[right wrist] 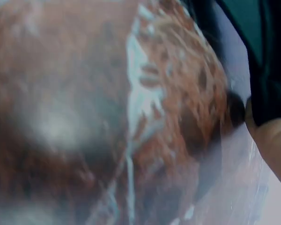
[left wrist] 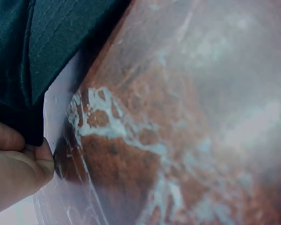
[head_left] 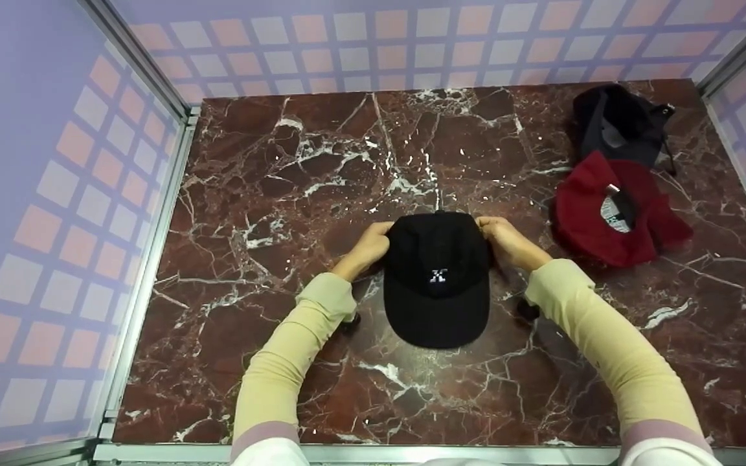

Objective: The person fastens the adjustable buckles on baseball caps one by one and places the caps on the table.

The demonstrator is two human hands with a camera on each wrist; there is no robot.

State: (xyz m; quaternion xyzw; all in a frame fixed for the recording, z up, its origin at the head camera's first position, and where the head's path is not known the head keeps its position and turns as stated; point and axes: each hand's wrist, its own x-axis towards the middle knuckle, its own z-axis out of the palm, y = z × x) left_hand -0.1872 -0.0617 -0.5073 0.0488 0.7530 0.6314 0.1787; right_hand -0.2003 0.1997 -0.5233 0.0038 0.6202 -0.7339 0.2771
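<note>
A black cap (head_left: 441, 252) with a small white emblem on its front is held between both hands, brim toward the person. On its left side my left hand (head_left: 371, 247) pinches the edge between thumb and fingers; the left wrist view shows the fingertips (left wrist: 46, 161) closed on the dark cloth (left wrist: 61, 37). My right hand (head_left: 506, 239) grips the opposite side edge. In the right wrist view only part of that hand (right wrist: 274, 140) shows beside the cap's fabric (right wrist: 271, 65), its other fingers hidden.
To the right lies a red cap (head_left: 587, 220), turned so its opening and inner label show. Behind it, overlapping in this view, is a dark navy cap (head_left: 632, 142). Panels with a square pattern (head_left: 347, 52) border the brown marbled tabletop (head_left: 250, 362) at back and sides.
</note>
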